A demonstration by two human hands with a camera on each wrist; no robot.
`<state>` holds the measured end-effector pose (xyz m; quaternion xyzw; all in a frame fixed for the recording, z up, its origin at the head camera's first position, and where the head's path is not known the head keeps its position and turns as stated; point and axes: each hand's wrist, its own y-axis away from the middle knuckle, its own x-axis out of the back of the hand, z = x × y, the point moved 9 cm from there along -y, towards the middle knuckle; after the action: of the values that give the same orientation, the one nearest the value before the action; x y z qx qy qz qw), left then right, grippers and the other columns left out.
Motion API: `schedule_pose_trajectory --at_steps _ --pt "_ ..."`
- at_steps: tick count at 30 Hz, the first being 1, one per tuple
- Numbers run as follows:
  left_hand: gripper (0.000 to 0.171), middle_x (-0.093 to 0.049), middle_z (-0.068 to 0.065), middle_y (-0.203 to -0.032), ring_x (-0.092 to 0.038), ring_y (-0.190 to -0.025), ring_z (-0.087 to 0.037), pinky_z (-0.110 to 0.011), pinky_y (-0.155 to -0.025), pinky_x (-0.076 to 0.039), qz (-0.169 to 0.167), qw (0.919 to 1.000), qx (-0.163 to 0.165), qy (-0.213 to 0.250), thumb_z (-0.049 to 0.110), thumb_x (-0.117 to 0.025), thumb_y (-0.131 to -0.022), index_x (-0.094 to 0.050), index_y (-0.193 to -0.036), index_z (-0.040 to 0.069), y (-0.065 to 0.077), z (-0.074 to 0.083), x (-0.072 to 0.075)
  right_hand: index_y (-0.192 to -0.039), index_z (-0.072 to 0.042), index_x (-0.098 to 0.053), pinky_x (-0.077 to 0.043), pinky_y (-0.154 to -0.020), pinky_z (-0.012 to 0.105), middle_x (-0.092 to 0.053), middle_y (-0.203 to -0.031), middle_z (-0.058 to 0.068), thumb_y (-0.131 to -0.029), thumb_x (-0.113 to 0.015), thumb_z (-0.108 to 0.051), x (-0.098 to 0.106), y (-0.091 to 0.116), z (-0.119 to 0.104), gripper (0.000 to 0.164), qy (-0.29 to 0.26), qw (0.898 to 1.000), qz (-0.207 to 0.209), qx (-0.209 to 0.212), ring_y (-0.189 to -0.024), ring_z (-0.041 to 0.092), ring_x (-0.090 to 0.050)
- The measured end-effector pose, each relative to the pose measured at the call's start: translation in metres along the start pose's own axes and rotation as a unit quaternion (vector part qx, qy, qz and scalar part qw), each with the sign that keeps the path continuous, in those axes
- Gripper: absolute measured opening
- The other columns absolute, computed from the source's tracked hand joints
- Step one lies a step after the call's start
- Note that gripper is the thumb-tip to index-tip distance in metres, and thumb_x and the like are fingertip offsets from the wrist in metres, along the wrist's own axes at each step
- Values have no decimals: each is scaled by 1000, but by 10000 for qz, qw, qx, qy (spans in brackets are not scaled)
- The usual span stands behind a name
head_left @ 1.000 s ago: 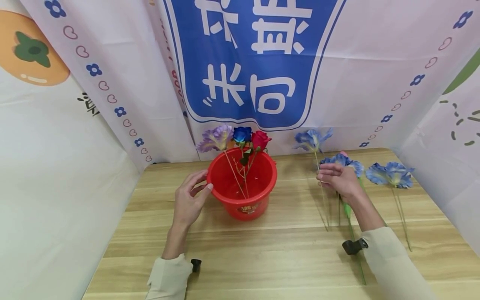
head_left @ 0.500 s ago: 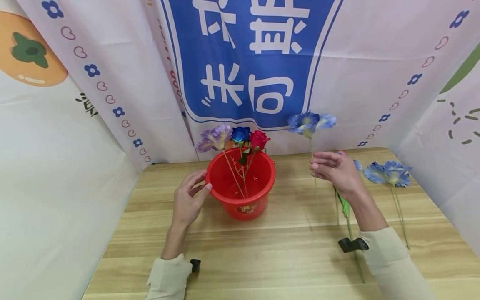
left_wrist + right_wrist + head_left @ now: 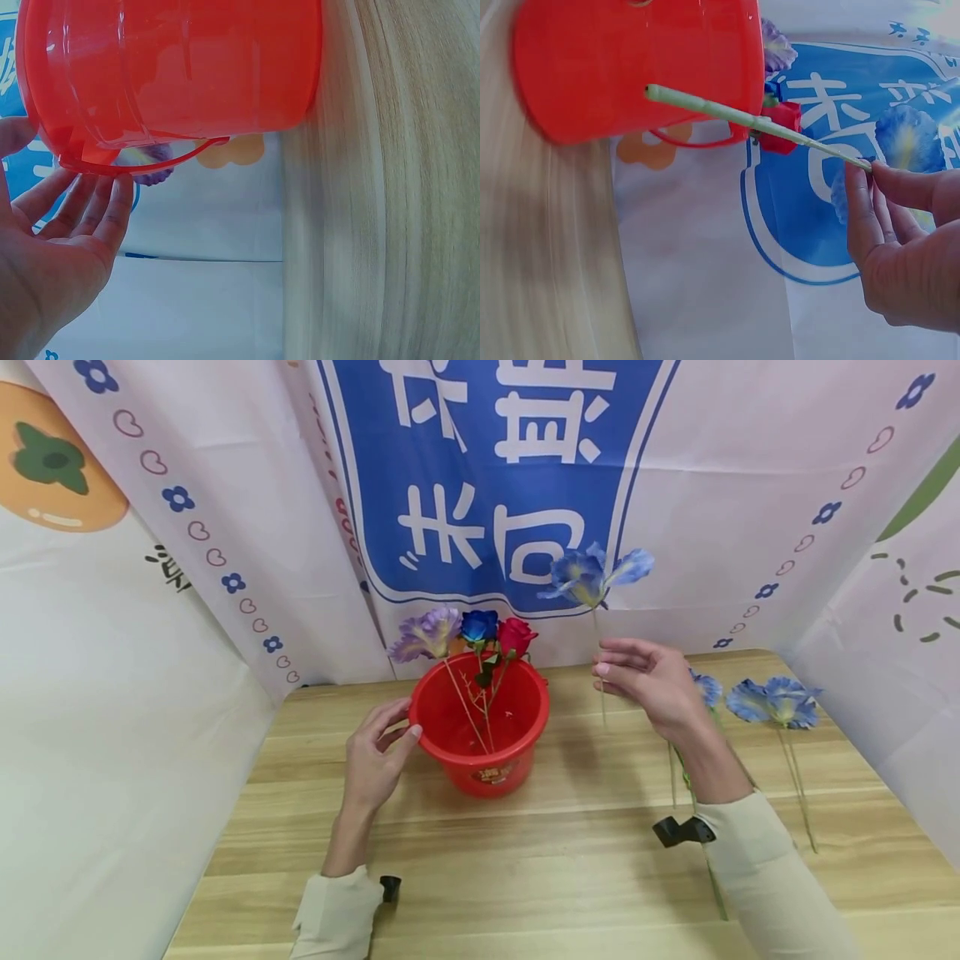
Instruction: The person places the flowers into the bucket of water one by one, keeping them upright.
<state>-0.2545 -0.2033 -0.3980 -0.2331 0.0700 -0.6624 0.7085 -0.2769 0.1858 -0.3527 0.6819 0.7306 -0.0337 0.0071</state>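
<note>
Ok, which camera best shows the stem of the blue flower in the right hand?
The right wrist view: the stem shows large and clear from the right hand to its lower end. The head view shows it thin and faint, partly hidden by that hand; the left wrist view doesn't show it.

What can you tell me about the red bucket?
The red bucket looks like glossy plastic, with a wide rim, a printed label on its near side and a thin handle hanging at its far side. It stands upright on the wood-grain table, holding a purple flower, a blue rose and a red rose. The left hand touches its rim.
</note>
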Motion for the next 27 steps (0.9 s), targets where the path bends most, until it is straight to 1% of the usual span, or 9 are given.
schedule_pose_trajectory --at_steps 6,12,15,16,20,27 --pt "41 -67 -19 -140 -68 -117 -10 -17 -96 -61 -16 10000 -26 -40 1 -77 -96 -70 -136 -3 -1 1 0 -145 5 -58 -67 -90 31 -76 -111 -3 -99 -74 0 -13 -9 -8 50 -82 9998 -14 161 -97 10 -78" --pt "41 -68 -19 -139 -68 -117 -9 -17 -96 -61 -29 9999 -56 -89 2 -78 -96 -70 -136 -2 -1 0 0 -144 5 -60 -67 -88 32 -76 -109 -3 -98 -75 1 -30 -16 -18 49 -229 9991 -48 367 -93 9 -79" --pt "41 -68 -20 -139 -68 -116 -9 -17 -96 -61 -29 9999 -50 -99 3 -78 -96 -70 -136 -3 -1 0 0 -144 3 -61 -67 -87 30 -76 -113 1 -97 -76 -1 -39 -20 -22 49 -162 9992 -20 358 -94 10 -79" --pt "41 -68 -20 -139 -68 -116 -8 -17 -96 -61 -29 9999 -43 -94 3 -78 -96 -70 -136 -3 -1 0 0 -144 2 -61 -67 -87 30 -75 -116 5 -97 -77 -2 -41 -21 -23 49 -145 9993 -15 344 -94 10 -78" --pt "42 -67 -20 -140 -68 -116 -7 -17 -96 -61 -29 9999 -1 -114 2 -78 -96 -70 -137 -3 0 -1 0 -143 0 -63 -67 -90 34 -73 -119 9 -97 -77 -3 -52 -26 -28 47 -126 9993 23 358 -96 12 -78" --pt "42 -67 -21 -140 -68 -115 -7 -17 -96 -61 -28 10000 -12 -42 1 -78 -95 -69 -137 -4 1 0 -1 -142 0 -63 -68 -87 33 -73 -114 6 -98 -76 -1 -67 -31 -33 46 -322 9984 82 459 -96 12 -78"
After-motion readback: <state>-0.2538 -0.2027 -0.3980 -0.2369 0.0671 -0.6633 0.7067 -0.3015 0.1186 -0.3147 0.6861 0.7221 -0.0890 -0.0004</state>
